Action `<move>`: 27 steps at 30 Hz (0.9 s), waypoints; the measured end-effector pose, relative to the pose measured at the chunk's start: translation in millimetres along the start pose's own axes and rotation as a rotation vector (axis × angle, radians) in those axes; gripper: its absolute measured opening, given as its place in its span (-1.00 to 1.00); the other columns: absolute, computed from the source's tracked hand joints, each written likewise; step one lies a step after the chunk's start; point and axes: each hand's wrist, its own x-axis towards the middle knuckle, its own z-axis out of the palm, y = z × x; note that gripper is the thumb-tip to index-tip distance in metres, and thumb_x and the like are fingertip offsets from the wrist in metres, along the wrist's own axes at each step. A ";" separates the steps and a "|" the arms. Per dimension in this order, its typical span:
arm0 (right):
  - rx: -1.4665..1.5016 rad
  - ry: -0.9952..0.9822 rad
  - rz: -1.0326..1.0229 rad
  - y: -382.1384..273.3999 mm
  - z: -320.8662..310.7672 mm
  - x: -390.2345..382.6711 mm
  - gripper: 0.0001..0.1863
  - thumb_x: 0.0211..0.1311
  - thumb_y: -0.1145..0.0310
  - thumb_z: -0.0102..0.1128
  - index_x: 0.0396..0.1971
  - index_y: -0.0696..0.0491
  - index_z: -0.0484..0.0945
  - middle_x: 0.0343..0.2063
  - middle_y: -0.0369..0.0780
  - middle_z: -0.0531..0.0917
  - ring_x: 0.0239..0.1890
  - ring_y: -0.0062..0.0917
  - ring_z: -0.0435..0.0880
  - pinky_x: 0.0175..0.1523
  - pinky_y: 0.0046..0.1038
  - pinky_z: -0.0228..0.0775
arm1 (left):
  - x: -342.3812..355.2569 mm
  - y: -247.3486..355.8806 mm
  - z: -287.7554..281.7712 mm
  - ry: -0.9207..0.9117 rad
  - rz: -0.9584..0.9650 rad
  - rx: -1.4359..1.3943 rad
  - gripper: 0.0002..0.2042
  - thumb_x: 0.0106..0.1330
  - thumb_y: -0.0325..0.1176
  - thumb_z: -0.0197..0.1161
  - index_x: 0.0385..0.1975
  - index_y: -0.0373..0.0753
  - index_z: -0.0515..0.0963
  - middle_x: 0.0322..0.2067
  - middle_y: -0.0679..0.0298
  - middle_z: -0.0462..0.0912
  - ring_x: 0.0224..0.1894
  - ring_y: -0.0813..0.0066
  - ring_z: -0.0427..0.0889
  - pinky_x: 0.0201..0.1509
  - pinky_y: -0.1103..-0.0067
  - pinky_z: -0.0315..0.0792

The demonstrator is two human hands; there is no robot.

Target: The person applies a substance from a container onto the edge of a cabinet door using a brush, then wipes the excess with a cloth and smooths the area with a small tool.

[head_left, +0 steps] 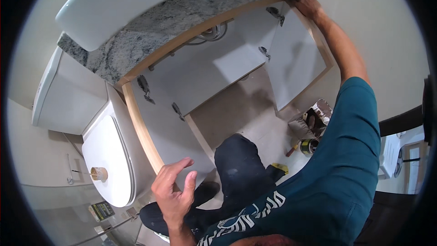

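This is a bathroom — the white toilet [116, 130] with its lid down and its tank [73, 93] behind the seat show it plainly. Just beside the tank is the left end of a speckled grey granite countertop [182, 9], which carries a large white basin [109, 9]. Below the countertop's front edge — inside an open vanity cabinet [296, 59] with pale panels — curved plumbing hoses [225, 29] show.

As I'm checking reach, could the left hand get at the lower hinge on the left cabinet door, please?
Probably yes: the left hand looks empty, and nothing seems to block its way along the left cabinet door to the lower hinge.
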 end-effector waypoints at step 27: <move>1.358 0.835 1.603 -195.0 -82.5 108.3 -0.60 0.39 0.39 0.10 0.18 0.03 0.64 -0.13 0.01 0.78 -0.08 -0.09 0.78 0.11 -0.20 0.55 | -0.5 5.0 1.1 -0.069 -0.010 0.093 -0.77 0.32 -0.47 0.36 -0.08 -0.43 0.68 -0.24 0.04 0.79 -0.11 0.27 0.76 0.11 0.44 0.55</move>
